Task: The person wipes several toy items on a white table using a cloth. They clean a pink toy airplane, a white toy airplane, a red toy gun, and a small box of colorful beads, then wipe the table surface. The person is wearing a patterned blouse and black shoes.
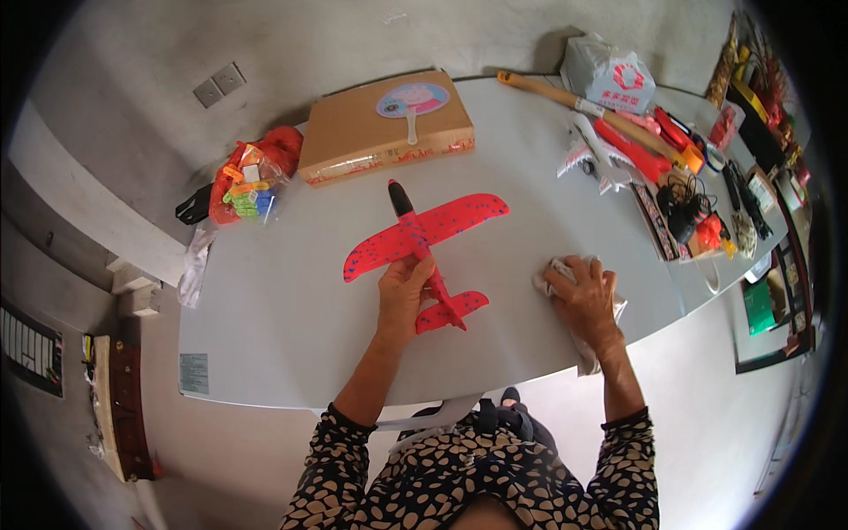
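Observation:
A red toy glider plane [413,234] with dark blue specks and a black nose is held over the middle of the table. My left hand [405,291] is closed round its body behind the wings, the thumb on top. Farther right, my right hand [585,296] presses down on a crumpled pale cloth [558,265] on the tabletop. Part of the cloth shows past the fingers and hangs toward the near edge; the rest is hidden under the palm.
A cardboard box [353,132] with a round hand fan [412,100] stands at the back of the grey-white table [274,327]. A red bag of small items [256,181] lies left. On the right are a white toy airliner [596,155], a wooden stick [574,102], a plastic bag [609,71] and cables [687,208].

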`<state>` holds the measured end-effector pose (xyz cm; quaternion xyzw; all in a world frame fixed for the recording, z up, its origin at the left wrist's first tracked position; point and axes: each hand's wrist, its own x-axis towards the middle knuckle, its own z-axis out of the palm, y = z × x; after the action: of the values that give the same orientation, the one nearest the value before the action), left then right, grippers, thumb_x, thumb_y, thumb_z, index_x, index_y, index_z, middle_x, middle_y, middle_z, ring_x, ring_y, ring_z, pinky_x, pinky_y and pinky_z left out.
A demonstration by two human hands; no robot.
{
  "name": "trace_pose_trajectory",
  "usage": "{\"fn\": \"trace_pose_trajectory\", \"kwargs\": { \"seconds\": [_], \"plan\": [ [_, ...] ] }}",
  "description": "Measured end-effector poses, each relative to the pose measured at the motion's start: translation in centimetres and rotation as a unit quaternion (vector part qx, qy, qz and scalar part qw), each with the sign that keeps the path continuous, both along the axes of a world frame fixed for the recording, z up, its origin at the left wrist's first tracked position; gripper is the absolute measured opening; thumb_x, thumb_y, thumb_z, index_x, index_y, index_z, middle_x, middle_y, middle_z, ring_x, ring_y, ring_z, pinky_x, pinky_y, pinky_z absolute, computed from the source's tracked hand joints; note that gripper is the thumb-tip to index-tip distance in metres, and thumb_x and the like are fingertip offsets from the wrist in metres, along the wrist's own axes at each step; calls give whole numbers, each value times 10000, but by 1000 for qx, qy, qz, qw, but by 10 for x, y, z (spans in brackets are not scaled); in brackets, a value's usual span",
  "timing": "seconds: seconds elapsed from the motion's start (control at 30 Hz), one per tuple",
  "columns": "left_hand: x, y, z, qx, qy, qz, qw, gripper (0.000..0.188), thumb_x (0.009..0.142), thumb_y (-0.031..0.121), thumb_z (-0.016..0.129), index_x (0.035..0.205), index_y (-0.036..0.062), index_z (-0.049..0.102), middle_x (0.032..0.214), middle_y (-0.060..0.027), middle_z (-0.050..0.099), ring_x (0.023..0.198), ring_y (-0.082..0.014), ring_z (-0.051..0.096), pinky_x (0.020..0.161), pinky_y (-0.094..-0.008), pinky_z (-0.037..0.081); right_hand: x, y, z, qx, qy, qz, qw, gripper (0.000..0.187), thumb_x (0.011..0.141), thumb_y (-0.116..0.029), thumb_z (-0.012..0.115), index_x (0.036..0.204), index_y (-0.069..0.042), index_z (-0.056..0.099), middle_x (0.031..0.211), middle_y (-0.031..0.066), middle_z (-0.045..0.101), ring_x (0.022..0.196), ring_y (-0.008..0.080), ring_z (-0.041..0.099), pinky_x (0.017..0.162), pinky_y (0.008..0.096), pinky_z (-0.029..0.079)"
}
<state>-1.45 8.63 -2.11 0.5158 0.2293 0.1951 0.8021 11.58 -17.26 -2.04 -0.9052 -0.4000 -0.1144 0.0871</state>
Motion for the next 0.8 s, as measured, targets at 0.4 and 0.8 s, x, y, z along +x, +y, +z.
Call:
{"fn": "trace_pose_trajectory", "kwargs": {
  "seconds": [0.4, 0.8],
  "plan": [
    [23, 26, 33, -32, -39, -27, 998, 176, 922, 172, 617, 1002, 20, 579, 836, -24, 578, 704, -107, 579, 572, -285, 540, -29, 115, 38, 171, -36, 299, 938, 570, 651, -144, 755, 1179, -36, 569, 1071, 90, 562, 877, 224, 574, 635, 334, 470],
    [64, 141, 60, -41, -62, 106, 992, 460, 908, 458, 560, 1059, 25, 606, 922, -65, 628, 828, -159, 584, 703, -329, 487, 63, 264, 59, 302, -211, 313, 875, 419, 684, 70, 607, 1101, 35, 582, 836, 106, 516, 670, 242, 529, 587, 342, 485]
  ]
}}
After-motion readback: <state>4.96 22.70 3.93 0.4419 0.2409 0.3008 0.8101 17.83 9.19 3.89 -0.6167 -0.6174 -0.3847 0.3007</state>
